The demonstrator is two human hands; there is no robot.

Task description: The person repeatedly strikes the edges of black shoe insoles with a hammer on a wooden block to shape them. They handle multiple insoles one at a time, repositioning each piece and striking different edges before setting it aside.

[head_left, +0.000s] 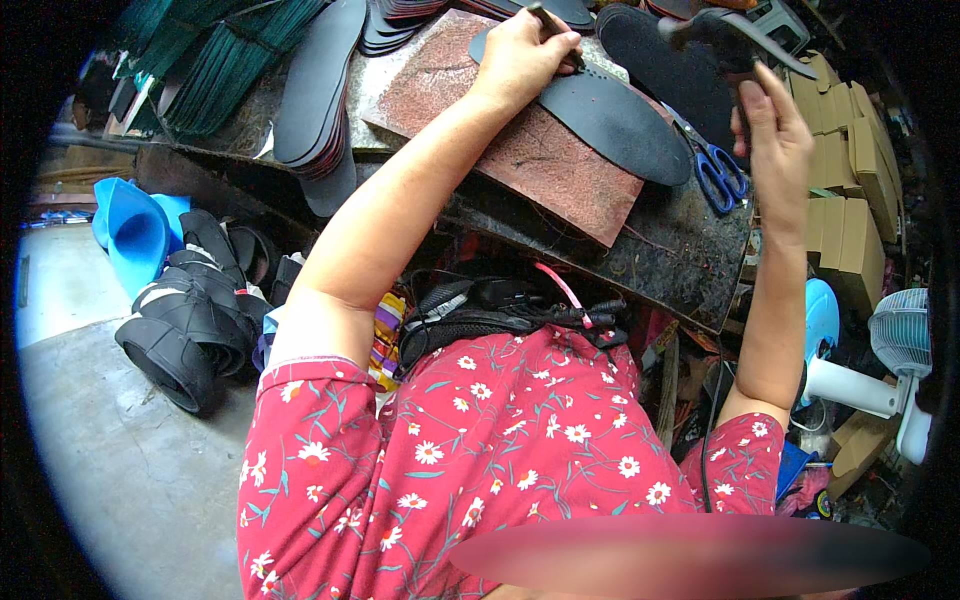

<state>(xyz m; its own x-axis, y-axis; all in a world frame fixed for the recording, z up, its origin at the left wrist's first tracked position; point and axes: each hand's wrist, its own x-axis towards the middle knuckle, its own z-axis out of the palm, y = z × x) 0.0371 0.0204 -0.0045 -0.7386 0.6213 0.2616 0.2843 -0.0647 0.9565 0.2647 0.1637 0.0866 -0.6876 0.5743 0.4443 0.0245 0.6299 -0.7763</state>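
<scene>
A flat black shoe sole (620, 125) lies across a reddish-brown block (560, 185) on the workbench. A row of small holes shows in the sole beside my left hand (525, 62). That hand is closed around a thin dark punch (541, 14), whose top sticks up above the fingers. The punch's lower tip is mostly hidden by the hand. Off to the right, my right hand (772, 125) is raised over the bench, gripping a hammer (735, 38) with a dark, slightly blurred head. Most of its handle is hidden.
Blue-handled scissors (722, 178) lie right of the block. Stacked black soles (318, 90) stand at the left, with dark green bundled sheets (220, 75) beyond them. Cardboard boxes (850, 230) and a fan (900, 335) are at the right. Black shoe pieces (185, 320) sit lower left.
</scene>
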